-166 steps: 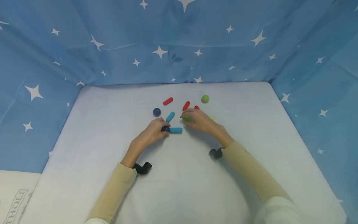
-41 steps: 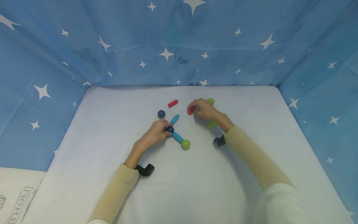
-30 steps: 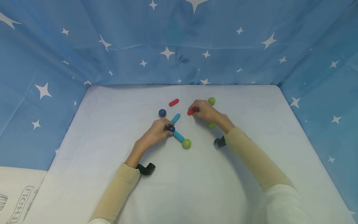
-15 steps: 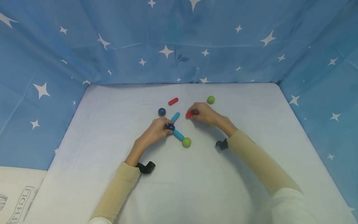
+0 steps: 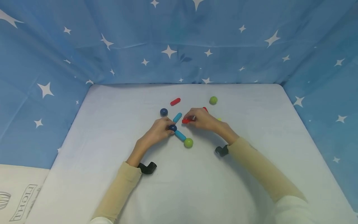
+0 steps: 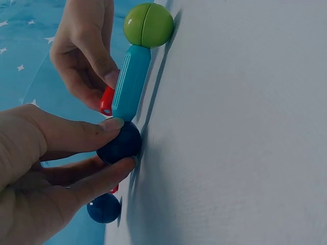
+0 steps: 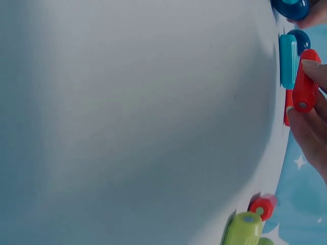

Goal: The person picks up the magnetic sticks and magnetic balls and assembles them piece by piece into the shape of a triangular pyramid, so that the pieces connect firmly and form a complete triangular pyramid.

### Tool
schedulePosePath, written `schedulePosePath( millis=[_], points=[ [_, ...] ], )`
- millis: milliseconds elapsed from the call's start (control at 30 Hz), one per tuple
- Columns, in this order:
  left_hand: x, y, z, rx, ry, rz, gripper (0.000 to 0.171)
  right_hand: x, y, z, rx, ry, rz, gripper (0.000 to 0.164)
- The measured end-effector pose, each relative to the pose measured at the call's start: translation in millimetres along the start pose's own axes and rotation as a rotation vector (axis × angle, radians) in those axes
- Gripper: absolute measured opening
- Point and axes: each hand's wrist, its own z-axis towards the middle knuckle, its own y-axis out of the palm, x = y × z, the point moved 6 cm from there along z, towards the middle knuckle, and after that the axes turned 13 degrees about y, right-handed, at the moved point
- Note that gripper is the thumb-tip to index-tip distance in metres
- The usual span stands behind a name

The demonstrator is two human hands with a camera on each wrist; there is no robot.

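Observation:
With thumb and fingertips, my left hand pinches a dark blue ball just over the table. A light blue rod is joined to that ball, and a green ball sits on the rod's other end. My right hand holds a red rod between thumb and fingers, slightly right of the left hand. Behind the held ball lies a second light blue rod; whether they touch is hidden by my fingers. Another dark blue ball rests beyond my left hand.
Farther back on the white table lie a loose red rod and a green ball. Past my right hand, another red rod and a yellow-green rod are partly hidden. A starry blue curtain encloses the table.
The green ball that was under my right hand is now on the light blue rod's end, and that rod has swung toward me. My right hand has taken a red rod and brought it leftward.

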Motion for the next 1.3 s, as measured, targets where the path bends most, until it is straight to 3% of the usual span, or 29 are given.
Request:
schedulePosePath(
  millis=[233, 467, 933, 1167, 1300],
  points=[
    [-2.5, -3.5, -1.8, 0.002, 0.016, -0.011, 0.041, -9.7, 8.3, -0.4, -0.059, 0.032, -0.011, 0.029],
    [-0.5, -9.3, -4.6, 0.022, 0.023, -0.035, 0.039, -23.0, 8.7, -6.0, -0.07, -0.015, -0.036, 0.028],
    [1.1, 0.3, -3.4, 0.016, 0.04, -0.039, 0.038, -16.6, 25.0, -5.0, -0.138, -0.05, -0.006, 0.026],
    [-0.4, -3.8, -1.7, 0.064, 0.04, -0.051, 0.038, -20.2, 15.8, -0.1, -0.122, -0.031, -0.006, 0.027],
    [0.3, -3.4, -1.3, 0.047, 0.037, -0.054, 0.038, -14.7, 12.1, -1.9, -0.121, -0.005, 0.004, 0.028]
  ],
)
